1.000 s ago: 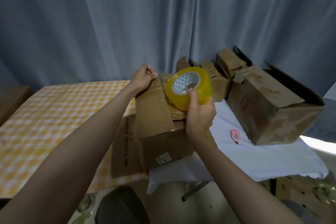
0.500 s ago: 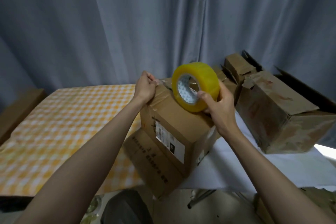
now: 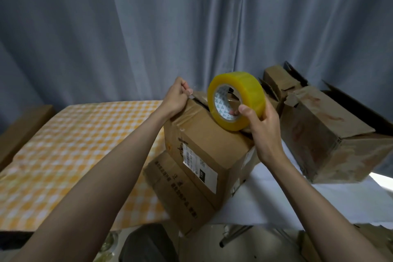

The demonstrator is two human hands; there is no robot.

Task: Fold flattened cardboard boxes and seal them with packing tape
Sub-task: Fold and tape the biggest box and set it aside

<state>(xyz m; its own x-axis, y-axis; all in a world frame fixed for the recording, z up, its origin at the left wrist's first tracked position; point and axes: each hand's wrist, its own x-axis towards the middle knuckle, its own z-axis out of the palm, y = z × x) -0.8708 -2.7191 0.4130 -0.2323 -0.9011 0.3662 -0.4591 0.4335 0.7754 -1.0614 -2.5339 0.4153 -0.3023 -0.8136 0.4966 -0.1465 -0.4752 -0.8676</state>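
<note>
A brown cardboard box (image 3: 204,151) with a white shipping label stands tilted at the table's front, its lower flap hanging over the edge. My left hand (image 3: 176,100) rests on the box's far top corner and pinches the clear tape end there. My right hand (image 3: 259,123) grips a yellow roll of packing tape (image 3: 236,100) upright above the top seam, thumb on the roll's rim and fingers through its core.
A larger worn cardboard box (image 3: 331,140) with open flaps sits to the right on the white cloth (image 3: 276,195). Smaller boxes (image 3: 276,83) stand behind it. An orange checked tablecloth (image 3: 70,155) covers the left side. A grey curtain hangs behind.
The box has turned so its labelled side faces me. My right hand has carried the tape roll up and slightly right; my left hand keeps pinching at the far corner.
</note>
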